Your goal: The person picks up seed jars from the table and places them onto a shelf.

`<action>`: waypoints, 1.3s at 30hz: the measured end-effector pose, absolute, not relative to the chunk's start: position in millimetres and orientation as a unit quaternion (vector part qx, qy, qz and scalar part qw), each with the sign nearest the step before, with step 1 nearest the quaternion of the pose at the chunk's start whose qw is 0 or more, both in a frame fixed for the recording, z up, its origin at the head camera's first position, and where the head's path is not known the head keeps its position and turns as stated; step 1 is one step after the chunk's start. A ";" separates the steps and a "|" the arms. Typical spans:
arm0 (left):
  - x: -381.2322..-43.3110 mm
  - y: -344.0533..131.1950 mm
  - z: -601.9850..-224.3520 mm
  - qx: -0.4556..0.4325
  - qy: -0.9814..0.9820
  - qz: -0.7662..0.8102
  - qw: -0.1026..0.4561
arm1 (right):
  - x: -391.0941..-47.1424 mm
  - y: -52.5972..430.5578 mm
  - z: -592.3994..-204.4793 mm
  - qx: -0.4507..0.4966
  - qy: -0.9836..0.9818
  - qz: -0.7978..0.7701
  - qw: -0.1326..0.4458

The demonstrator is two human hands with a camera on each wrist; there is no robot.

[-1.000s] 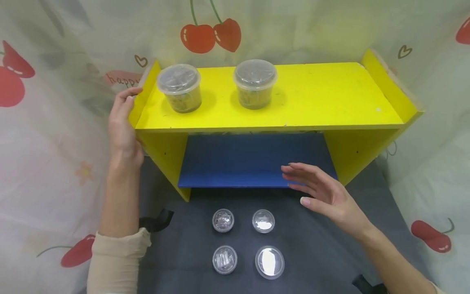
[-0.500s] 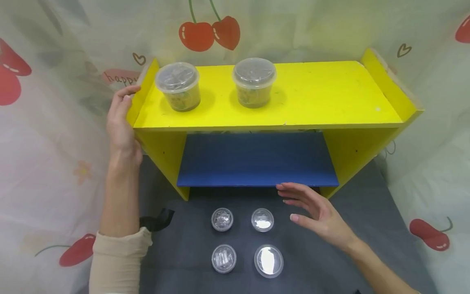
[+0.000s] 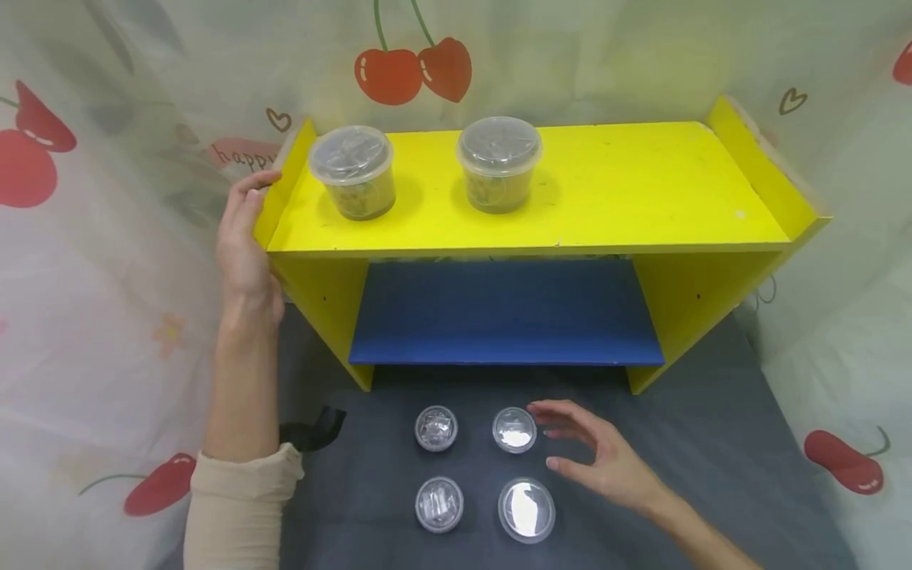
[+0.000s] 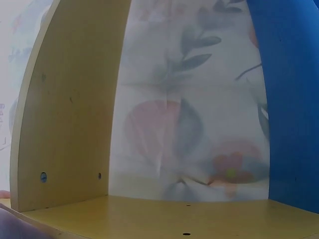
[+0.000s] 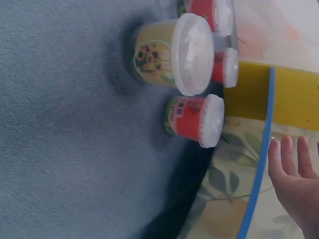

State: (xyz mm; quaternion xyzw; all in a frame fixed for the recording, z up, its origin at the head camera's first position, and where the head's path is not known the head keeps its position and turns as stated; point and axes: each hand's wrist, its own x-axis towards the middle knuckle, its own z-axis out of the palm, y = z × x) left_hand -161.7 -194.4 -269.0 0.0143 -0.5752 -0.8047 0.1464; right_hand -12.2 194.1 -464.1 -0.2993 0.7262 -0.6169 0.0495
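Observation:
A yellow shelf unit (image 3: 606,190) with a blue inner board (image 3: 506,313) stands on dark cloth. My left hand (image 3: 245,245) grips the edge of its left side panel; in the left wrist view only a blurred bit of that hand (image 4: 17,224) shows. My right hand (image 3: 594,455), fingers spread and slightly bent, is just right of a small lidded tub (image 3: 514,430), and cannot be seen to hold it. In the right wrist view this tub appears red (image 5: 189,118) with a white lid. In front of it stands a larger, cream tub (image 3: 526,511).
Two clear-lidded tubs, one at the left (image 3: 354,170) and one near the middle (image 3: 499,162), stand on the yellow top. Two more small tubs, a back one (image 3: 436,428) and a front one (image 3: 438,504), stand on the cloth. A cherry-print curtain (image 3: 584,63) surrounds the shelf.
My right hand has come down and left from before the blue board to beside the back right small tub. My left hand stays on the side panel.

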 end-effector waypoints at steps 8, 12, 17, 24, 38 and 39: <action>-160.3 -192.8 -269.0 0.011 -0.572 -0.807 0.148 | -3.7 193.7 -487.7 -0.294 0.740 -0.603 0.045; -161.0 -192.9 -269.3 0.008 -0.559 -0.816 0.145 | 2.9 190.2 -502.6 -0.303 0.749 -0.588 0.036; -162.0 -191.5 -270.5 0.002 -0.564 -0.813 0.148 | 12.7 186.3 -522.6 -0.301 0.757 -0.579 0.041; -161.9 -192.2 -269.7 -0.001 -0.565 -0.810 0.156 | 21.7 187.1 -539.3 -0.287 0.782 -0.552 0.049; -162.2 -192.6 -268.1 0.010 -0.571 -0.806 0.157 | 46.9 184.2 -562.6 -0.209 0.828 -0.513 0.082; -162.2 -192.6 -268.1 0.011 -0.572 -0.805 0.157 | 48.4 184.0 -564.2 -0.203 0.834 -0.506 0.086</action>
